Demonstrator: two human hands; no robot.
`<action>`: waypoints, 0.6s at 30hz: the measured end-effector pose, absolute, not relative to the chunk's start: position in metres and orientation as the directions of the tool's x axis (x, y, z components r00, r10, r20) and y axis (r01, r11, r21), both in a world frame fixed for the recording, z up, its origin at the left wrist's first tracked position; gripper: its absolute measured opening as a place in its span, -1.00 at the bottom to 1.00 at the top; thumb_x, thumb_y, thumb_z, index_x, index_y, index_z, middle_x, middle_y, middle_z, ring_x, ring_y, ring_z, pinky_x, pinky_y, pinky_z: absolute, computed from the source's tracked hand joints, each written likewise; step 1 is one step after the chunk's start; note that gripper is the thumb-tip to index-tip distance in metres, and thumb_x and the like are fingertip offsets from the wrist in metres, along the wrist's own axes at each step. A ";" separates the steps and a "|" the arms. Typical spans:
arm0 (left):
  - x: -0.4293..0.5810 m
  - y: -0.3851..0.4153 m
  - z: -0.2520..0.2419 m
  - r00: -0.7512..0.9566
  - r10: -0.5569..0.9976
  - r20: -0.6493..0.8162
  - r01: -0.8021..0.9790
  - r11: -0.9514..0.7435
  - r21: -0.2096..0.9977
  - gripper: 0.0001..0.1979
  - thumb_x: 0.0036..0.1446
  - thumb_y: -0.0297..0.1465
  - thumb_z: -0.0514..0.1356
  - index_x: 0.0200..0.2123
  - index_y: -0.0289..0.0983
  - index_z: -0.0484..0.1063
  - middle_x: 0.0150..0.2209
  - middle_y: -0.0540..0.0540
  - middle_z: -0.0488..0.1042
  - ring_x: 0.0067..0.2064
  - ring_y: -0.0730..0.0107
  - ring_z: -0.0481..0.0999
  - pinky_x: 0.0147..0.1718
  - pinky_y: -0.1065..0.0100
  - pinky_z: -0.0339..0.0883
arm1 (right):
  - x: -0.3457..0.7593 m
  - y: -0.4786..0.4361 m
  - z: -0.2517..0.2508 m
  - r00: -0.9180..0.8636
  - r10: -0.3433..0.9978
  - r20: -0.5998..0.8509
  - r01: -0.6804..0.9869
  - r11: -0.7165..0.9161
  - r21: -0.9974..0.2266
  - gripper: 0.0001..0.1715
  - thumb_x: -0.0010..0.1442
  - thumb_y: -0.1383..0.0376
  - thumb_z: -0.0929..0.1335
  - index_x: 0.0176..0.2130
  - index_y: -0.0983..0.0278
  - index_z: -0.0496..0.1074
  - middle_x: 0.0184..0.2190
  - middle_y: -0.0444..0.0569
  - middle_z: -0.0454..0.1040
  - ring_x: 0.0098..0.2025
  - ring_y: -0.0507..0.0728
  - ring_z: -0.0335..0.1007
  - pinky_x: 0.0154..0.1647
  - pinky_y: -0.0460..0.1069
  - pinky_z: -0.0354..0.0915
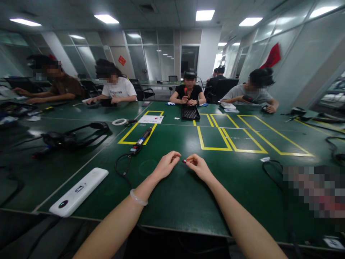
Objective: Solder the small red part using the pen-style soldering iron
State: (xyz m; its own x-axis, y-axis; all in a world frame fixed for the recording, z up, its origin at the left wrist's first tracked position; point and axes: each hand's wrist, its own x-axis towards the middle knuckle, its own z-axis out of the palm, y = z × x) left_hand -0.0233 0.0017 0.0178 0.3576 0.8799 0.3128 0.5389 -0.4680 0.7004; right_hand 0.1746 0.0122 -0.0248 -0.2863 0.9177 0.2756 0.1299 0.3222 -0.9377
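Note:
My right hand (pixel 198 167) pinches a small dark red piece with a pale spot (pixel 184 161) between thumb and fingertips, just above the green table. What kind of piece it is, I cannot make out at this size. Facing it from the left is my left hand (pixel 166 164), its fingers bent and slightly apart from the thumb, with nothing visible in them. A narrow gap separates its fingertips from the red piece. A pale bracelet (pixel 138 198) circles my left wrist.
A pen-shaped electric tool (pixel 142 139) with a black cable lies ahead on the left. Nearer stands a white oblong device (pixel 79 192). Yellow tape outlines (pixel 215 148) mark the green table (pixel 172 205). Across it, a person works behind a black tray (pixel 190 118); other people sit alongside.

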 end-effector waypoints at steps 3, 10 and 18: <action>-0.048 0.017 0.024 0.278 0.887 0.369 0.645 -0.457 0.612 -0.68 0.24 -0.23 -0.04 -0.04 -0.21 0.34 -0.16 -0.07 0.43 -0.15 0.36 0.43 -0.13 0.32 0.29 | 0.176 0.012 -0.025 -0.275 0.923 0.269 0.111 0.308 -0.945 -0.74 0.08 0.17 0.39 -0.27 0.29 0.36 -0.43 -0.10 0.42 -0.43 0.03 0.30 -0.40 -0.07 0.20; -0.155 0.063 0.030 -0.025 0.967 0.252 0.994 -0.003 0.112 -0.29 0.05 -0.03 0.10 0.20 -0.26 0.13 0.16 -0.30 0.20 0.13 -0.07 0.23 0.03 0.07 0.16 | 0.174 0.010 -0.025 -0.306 0.922 0.239 0.129 0.289 -0.949 -0.73 0.08 0.17 0.38 -0.27 0.30 0.36 -0.42 -0.10 0.41 -0.41 0.02 0.30 -0.40 -0.08 0.21; -0.227 0.100 0.026 -0.085 0.981 -0.176 0.990 0.103 0.095 -0.13 -0.20 0.00 0.26 0.18 -0.23 0.19 0.10 -0.25 0.36 0.03 0.04 0.39 -0.11 0.28 0.26 | 0.176 0.008 -0.022 -0.305 0.923 0.237 0.169 0.297 -0.940 -0.71 0.09 0.12 0.37 -0.28 0.29 0.37 -0.44 -0.11 0.40 -0.43 0.02 0.28 -0.42 -0.09 0.19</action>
